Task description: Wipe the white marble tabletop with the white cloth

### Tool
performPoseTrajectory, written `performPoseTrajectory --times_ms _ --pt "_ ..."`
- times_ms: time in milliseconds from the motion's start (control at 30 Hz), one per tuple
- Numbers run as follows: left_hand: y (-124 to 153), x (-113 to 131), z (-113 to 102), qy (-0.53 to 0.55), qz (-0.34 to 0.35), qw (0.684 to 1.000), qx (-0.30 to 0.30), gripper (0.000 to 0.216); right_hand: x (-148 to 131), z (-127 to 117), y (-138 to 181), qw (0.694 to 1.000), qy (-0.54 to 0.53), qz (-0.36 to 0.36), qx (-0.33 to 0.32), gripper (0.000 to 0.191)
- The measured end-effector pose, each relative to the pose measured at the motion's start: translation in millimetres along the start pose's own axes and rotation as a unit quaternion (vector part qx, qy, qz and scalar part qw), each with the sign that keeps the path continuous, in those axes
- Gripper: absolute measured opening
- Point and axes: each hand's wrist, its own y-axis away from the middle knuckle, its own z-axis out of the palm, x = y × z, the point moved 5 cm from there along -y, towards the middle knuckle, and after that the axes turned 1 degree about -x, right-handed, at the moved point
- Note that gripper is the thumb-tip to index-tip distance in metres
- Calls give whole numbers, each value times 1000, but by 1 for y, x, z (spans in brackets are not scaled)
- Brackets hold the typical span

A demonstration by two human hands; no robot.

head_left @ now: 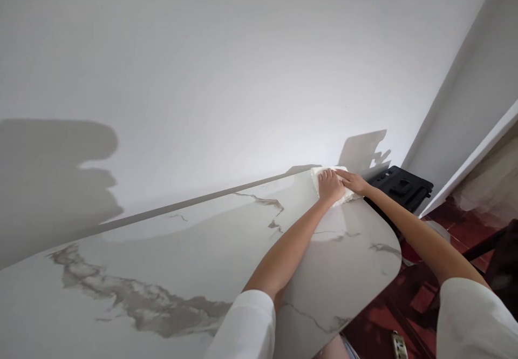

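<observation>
A white cloth [345,198] lies bunched on a marble-patterned tabletop [194,251], near its far edge by the wall. My left hand [332,187] presses on the cloth with its fingers curled into it. Right beside it, my right hand [353,183] rests on the cloth's right part, fingers stretched out toward my left hand. Both arms reach far forward over the table. Part of the cloth is hidden under my hands.
A pale wall [243,78] rises behind the table, with a narrow gap along the far edge. A black case [404,185] stands beyond the table's rounded right end. Dark wooden furniture [502,262] and red floor tiles [465,229] are at the right.
</observation>
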Motion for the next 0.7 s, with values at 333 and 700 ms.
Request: performPoseTrajectory --times_ms 333,700 --pt "83 74 -12 84 54 995 -16 50 -20 -19 130 999 43 10 31 48" --pt "170 83 -38 81 123 987 -61 57 -95 -12 208 985 164 -33 36 51"
